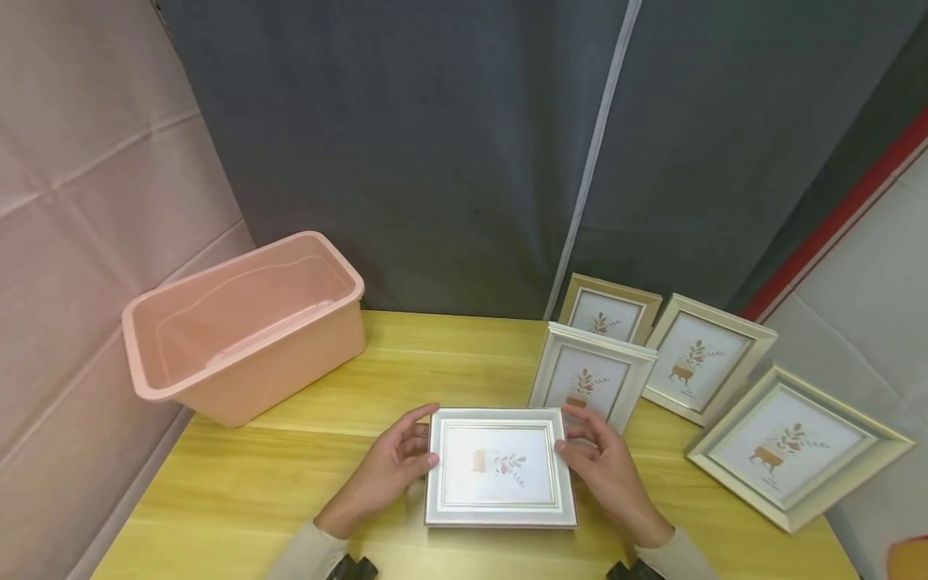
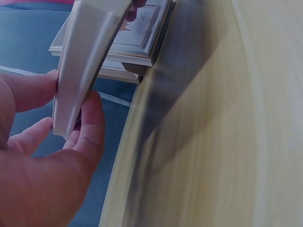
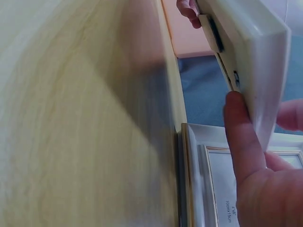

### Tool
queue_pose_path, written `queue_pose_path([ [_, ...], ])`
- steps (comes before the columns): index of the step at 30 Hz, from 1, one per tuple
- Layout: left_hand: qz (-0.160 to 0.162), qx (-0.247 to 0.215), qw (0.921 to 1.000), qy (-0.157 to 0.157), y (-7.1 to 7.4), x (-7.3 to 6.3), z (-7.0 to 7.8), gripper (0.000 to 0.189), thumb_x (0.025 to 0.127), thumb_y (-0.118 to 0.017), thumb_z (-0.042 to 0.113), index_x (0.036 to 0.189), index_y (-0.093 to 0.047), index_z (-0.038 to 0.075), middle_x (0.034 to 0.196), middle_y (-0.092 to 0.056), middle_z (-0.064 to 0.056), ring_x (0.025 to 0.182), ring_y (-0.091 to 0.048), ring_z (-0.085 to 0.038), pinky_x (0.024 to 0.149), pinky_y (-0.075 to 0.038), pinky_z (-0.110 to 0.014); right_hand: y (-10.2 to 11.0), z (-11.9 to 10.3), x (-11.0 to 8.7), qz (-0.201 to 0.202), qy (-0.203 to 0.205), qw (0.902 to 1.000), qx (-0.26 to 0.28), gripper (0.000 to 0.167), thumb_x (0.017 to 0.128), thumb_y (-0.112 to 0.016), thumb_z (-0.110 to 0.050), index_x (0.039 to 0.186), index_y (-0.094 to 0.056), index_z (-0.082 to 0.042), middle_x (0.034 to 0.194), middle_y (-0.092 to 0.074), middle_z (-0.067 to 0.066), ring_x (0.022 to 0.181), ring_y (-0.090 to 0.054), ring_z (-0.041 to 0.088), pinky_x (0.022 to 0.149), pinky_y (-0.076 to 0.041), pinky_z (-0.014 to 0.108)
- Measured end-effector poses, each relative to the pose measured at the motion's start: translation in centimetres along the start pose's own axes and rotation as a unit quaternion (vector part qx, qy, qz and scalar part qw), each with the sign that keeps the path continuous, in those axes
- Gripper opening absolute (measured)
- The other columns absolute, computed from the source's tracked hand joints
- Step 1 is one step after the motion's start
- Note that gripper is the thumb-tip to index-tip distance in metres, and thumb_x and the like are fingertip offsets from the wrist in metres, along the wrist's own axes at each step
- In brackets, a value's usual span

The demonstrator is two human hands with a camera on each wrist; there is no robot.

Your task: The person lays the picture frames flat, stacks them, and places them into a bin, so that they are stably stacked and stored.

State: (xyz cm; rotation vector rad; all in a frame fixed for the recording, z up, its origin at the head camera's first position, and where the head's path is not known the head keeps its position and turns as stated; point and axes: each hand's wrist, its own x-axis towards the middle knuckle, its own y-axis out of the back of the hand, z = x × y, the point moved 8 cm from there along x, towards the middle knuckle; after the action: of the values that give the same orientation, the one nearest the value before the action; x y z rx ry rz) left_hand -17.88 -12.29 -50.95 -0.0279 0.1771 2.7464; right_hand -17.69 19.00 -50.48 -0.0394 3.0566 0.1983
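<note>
A silvery-white picture frame is held just above the wooden table, its plant print lying sideways. My left hand pinches its left edge, thumb on the front. At the opposite edge my right hand pinches it the same way. The left wrist view shows the held frame's side edge between thumb and fingers of the left hand. Seen from the right wrist, the frame's back has a dark piece and a small hanger, and the right hand grips its near edge.
A white frame stands close behind the right hand. Behind it is a gold-edged frame. Two more frames stand at the right, a cream one and a larger one. A pink plastic bin stands at the table's back left.
</note>
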Motion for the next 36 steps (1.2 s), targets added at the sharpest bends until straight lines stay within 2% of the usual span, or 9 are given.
queue_pose_path([
  [8, 0.011, 0.013, 0.9992, 0.035, 0.4, -0.1, -1.0, 0.075, 0.096, -0.073, 0.005, 0.163, -0.038, 0.013, 0.137, -0.058, -0.023, 0.116, -0.062, -0.029, 0.092, -0.061, -0.026, -0.3, 0.9, 0.2, -0.029, -0.017, 0.9993, -0.016, 0.059, 0.096, -0.074, -0.003, 0.151, -0.051, -0.006, 0.12, -0.068, 0.026, 0.091, -0.076, 0.016, 0.077, -0.064, 0.03],
  [15, 0.004, 0.017, 0.9987, 0.048, 0.4, -0.3, -1.8, 0.073, 0.098, -0.072, 0.006, 0.162, -0.04, 0.016, 0.138, -0.055, -0.024, 0.115, -0.061, -0.028, 0.092, -0.06, -0.026, -0.8, 1.7, 0.3, -0.057, -0.043, 0.9974, 0.01, 0.064, 0.096, -0.072, -0.001, 0.155, -0.046, -0.005, 0.124, -0.067, 0.03, 0.091, -0.077, 0.018, 0.076, -0.066, 0.035],
  [24, 0.002, 0.024, 0.9984, 0.052, 0.4, -0.4, -2.5, 0.07, 0.099, -0.072, 0.007, 0.161, -0.041, 0.017, 0.139, -0.055, -0.024, 0.116, -0.063, -0.03, 0.091, -0.059, -0.026, -1.2, 2.4, 0.2, -0.09, -0.037, 0.9951, 0.017, 0.066, 0.098, -0.071, -0.005, 0.157, -0.04, -0.001, 0.125, -0.066, 0.034, 0.09, -0.077, 0.02, 0.072, -0.067, 0.039],
  [32, 0.017, 0.022, 0.9979, 0.059, 0.8, -0.4, -2.7, 0.065, 0.099, -0.072, 0.009, 0.158, -0.046, 0.019, 0.144, -0.054, -0.023, 0.121, -0.064, -0.032, 0.092, -0.06, -0.027, -1.2, 2.7, 0.2, -0.089, -0.066, 0.9936, 0.018, 0.069, 0.097, -0.072, -0.004, 0.158, -0.041, -0.002, 0.125, -0.068, 0.03, 0.088, -0.077, 0.022, 0.071, -0.067, 0.042],
  [36, 0.017, 0.02, 0.9978, 0.061, 0.8, -0.4, -2.7, 0.065, 0.1, -0.072, 0.008, 0.158, -0.046, 0.019, 0.144, -0.054, -0.023, 0.121, -0.064, -0.032, 0.092, -0.06, -0.027, -1.3, 2.8, 0.1, -0.099, -0.067, 0.9925, 0.026, 0.071, 0.097, -0.072, -0.003, 0.159, -0.038, 0.0, 0.126, -0.066, 0.032, 0.089, -0.077, 0.023, 0.073, -0.067, 0.043],
])
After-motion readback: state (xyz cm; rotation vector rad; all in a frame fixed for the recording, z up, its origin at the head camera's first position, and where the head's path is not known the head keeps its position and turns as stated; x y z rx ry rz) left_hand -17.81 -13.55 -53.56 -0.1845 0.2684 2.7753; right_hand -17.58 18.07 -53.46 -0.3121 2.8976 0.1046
